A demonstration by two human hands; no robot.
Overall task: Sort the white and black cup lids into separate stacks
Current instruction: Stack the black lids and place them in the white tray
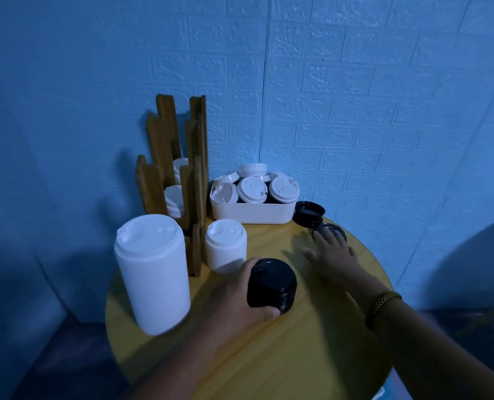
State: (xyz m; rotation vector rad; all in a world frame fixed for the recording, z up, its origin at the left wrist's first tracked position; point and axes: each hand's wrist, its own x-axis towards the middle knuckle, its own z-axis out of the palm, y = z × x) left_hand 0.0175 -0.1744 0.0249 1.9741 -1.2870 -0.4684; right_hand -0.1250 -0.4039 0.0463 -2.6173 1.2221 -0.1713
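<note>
My left hand grips a stack of black lids standing in the middle of the round yellow table. My right hand reaches across the table with spread fingers that touch a loose black lid near the far right edge. Another black lid lies just beyond it. A tall stack of white lids stands at the left, and a shorter white stack beside it. A white tub at the back holds several white lids over black ones.
A wooden lid rack with white lids in its slots stands at the back left, against the blue wall. The table's edge curves close to the black lids on the right. A pale rounded object sits off the table to the right.
</note>
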